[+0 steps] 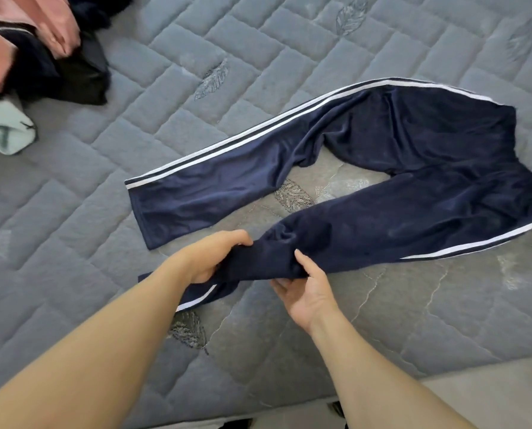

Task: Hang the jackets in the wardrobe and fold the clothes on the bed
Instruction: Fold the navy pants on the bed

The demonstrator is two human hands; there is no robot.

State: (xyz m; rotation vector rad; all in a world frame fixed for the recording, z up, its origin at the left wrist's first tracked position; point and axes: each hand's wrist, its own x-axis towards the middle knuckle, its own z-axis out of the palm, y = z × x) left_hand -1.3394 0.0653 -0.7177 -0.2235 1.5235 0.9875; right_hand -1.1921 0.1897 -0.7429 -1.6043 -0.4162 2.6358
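**Both hands on one leg of the trousers**

The left hand (210,258) curls over the near leg of the trousers (413,168), fingers bent on top of the cloth and thumb beneath, gripping it. The right hand (306,289) lies palm up under the same leg just beside the left, thumb pressed on the upper face and fingers below, pinching the fabric. Between the two hands the leg is bunched and lifted off the bed (382,320); its hem, with a white stripe, trails under the left wrist toward the near edge.

There is one pair of trousers, navy with white side stripes. Its far leg lies flat, hem pointing toward the left edge, and the waist reaches the right edge of the view. The legs spread apart, bare quilt showing between them.

At the far left corner sits one pile of clothes (42,54): pink, black and navy pieces overlapping, with one pale green piece (4,128) at its near side. How many garments make up the pile cannot be told.
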